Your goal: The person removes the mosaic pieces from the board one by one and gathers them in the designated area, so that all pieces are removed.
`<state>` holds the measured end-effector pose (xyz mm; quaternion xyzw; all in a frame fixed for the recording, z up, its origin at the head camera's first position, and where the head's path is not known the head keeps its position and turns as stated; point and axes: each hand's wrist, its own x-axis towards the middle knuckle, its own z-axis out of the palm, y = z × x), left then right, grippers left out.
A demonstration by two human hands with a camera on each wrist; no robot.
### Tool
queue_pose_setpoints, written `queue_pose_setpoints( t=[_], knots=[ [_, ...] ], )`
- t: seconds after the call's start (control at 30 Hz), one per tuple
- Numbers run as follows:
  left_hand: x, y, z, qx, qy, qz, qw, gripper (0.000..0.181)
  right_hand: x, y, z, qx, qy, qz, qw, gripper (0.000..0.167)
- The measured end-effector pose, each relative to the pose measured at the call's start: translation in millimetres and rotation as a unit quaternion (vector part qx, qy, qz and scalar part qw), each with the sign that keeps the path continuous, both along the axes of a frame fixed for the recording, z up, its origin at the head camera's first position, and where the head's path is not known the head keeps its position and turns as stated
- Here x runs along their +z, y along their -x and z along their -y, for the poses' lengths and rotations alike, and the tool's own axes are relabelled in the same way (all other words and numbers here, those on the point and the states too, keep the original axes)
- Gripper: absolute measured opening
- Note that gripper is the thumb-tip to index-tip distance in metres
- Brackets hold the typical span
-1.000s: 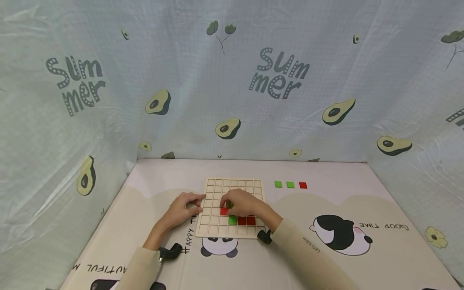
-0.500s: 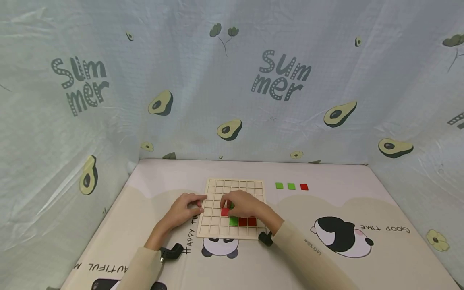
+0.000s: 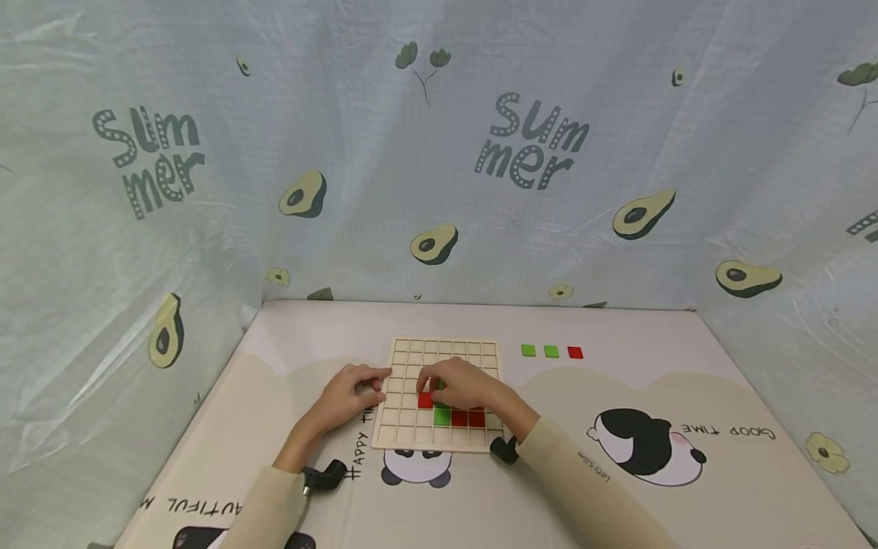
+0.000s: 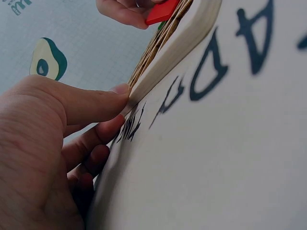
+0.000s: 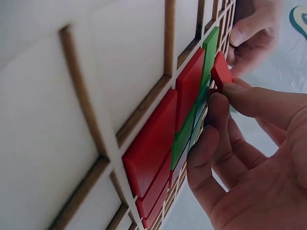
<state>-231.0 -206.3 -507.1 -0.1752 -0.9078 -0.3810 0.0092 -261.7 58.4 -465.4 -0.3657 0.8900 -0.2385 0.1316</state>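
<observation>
A pale wooden grid board [image 3: 402, 436] lies on the table. My right hand [image 3: 461, 383] is over its middle and pinches a red square tile [image 5: 220, 70] between thumb and fingers. In the right wrist view that tile is tilted beside a green tile [image 5: 209, 51] set in the grid. Two red tiles [image 3: 469, 418] and a green one [image 3: 442, 416] fill neighbouring cells near the front; my right hand partly hides other tiles. At the board's left edge my left hand [image 3: 343, 398] rests with thumb and index fingertip spread apart, both touching the rim.
Two green tiles [image 3: 539, 351] and one loose red tile [image 3: 575, 352] lie in a row right of the board. The tablecloth [image 3: 535, 488] carries printed animals and words. A hanging sheet [image 3: 370, 152] with avocado prints encloses the back and sides.
The right thumb has shifted slightly, showing more of the green tile beneath it, and the pinched red tile's tilt has changed a little. The left hand keeps its place at the board's edge.
</observation>
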Motion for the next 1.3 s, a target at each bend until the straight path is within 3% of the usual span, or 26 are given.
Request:
queue_pose_setpoints(
  t=[0.9,1.3],
  knots=[
    [2.1,-1.8,0.3,-0.013,-0.008,-0.011,0.9998,0.045,10.2,2.2,-22.2,0.0,0.074,0.014,0.9972,0.022],
    [1.1,-1.1,0.6,-0.014,-0.011,-0.009,0.9998,0.045,20.5,8.9,-62.6,-0.046,0.091,0.016,0.9947,0.024]
  ],
)
